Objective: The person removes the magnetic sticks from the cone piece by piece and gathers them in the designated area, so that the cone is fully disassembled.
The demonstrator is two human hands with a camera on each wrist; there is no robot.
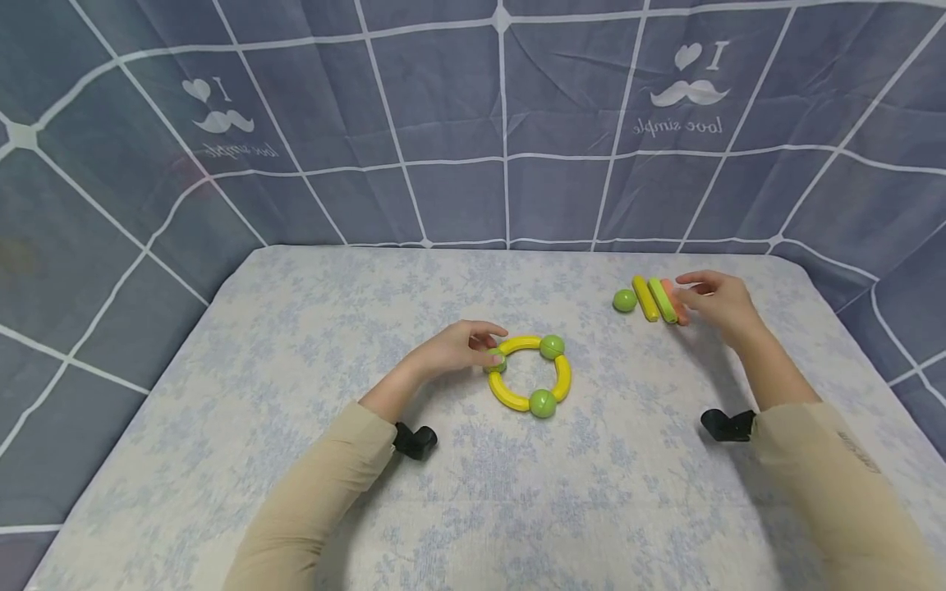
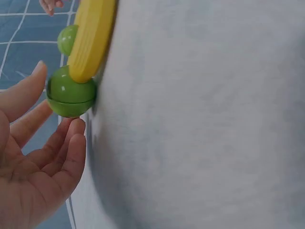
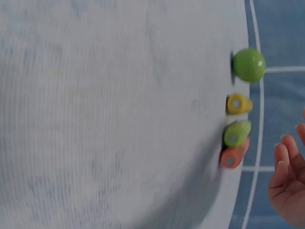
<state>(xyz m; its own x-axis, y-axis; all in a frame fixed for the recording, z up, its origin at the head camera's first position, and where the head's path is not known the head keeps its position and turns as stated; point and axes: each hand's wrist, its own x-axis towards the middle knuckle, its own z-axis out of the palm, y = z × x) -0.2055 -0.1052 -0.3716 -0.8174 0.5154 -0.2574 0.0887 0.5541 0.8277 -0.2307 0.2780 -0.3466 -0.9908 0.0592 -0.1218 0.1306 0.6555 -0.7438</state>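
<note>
Three curved yellow rods (image 1: pixel 508 396) and three green balls (image 1: pixel 543 403) form a ring on the table. My left hand (image 1: pixel 456 349) is at the ring's left side, with thumb and curled fingers about its left green ball (image 2: pixel 71 93). That ball joins a yellow rod (image 2: pixel 93 43) in the left wrist view. Over the right-hand row of pieces hovers my right hand (image 1: pixel 720 308), fingers loosely bent and holding nothing. Closest to it is an orange stick (image 3: pixel 230 158). Beside that lie a light green stick (image 1: pixel 663 300) and a yellow stick (image 1: pixel 645 298).
A loose green ball (image 1: pixel 624 300) sits at the left end of the row. The table (image 1: pixel 473 509) has a pale floral cloth. Behind it hangs a blue-grey curtain (image 1: pixel 443 98) with white lines. Black wrist devices (image 1: pixel 416 442) stick out from both sleeves.
</note>
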